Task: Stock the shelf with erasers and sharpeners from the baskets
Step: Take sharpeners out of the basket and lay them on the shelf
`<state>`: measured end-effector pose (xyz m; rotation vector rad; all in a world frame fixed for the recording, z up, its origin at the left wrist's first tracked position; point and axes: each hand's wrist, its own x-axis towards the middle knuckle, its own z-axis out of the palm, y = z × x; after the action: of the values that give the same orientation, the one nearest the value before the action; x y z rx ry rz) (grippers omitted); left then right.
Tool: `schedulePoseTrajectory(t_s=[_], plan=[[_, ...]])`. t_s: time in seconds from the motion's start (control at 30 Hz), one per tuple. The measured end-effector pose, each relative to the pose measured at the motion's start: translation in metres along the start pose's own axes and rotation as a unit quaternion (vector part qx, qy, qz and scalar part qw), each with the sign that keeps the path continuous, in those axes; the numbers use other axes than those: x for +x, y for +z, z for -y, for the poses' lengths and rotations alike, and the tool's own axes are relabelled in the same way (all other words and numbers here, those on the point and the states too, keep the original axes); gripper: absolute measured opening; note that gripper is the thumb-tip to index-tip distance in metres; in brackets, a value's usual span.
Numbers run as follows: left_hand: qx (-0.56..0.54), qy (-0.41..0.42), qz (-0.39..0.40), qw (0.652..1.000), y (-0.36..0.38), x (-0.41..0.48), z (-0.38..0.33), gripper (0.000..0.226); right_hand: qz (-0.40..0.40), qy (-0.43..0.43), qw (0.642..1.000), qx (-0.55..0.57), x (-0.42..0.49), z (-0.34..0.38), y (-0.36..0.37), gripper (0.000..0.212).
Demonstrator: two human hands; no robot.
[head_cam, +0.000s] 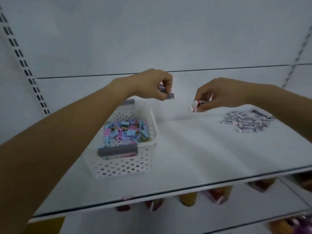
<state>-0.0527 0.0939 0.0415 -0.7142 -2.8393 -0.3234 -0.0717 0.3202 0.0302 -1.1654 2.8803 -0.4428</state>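
A white perforated plastic basket (121, 168) sits on the smooth white shelf (202, 157), holding small blocky pastel sharpeners (125, 130). Above its far end, the left hand (152, 83) pinches 2 rectangular sleeved erasers (169, 96). The right hand (214, 95) pinches a white red-banded eraser (196, 105) just over the shelf. Further right, a loose heap of erasers (246, 122) lies on the shelf.

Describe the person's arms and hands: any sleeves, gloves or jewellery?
Both forearms are bare to the frame edge; no sleeve shows. The left hand and right hand wear no gloves, and no watch or ring is visible in this soft picture.
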Motion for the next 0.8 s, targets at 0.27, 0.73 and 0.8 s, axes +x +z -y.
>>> schedulePoseTrajectory(t_s=[0.27, 0.73, 0.8], plan=[[-0.03, 0.04, -0.001, 0.999, 0.055, 0.089, -0.124, 0.017, -0.008, 0.081, 0.996, -0.021, -0.107, -0.119, -0.03, 0.017], [-0.064, -0.026, 0.102, 0.992, 0.179, 0.153, -0.198, 0.024, 0.02, 0.095, 0.995, -0.009, -0.16, -0.252, 0.01, 0.018], [-0.056, -0.036, 0.097, 0.993, 0.187, 0.159, -0.197, 0.024, 0.004, 0.085, 0.996, -0.007, -0.153, -0.255, 0.019, 0.017]])
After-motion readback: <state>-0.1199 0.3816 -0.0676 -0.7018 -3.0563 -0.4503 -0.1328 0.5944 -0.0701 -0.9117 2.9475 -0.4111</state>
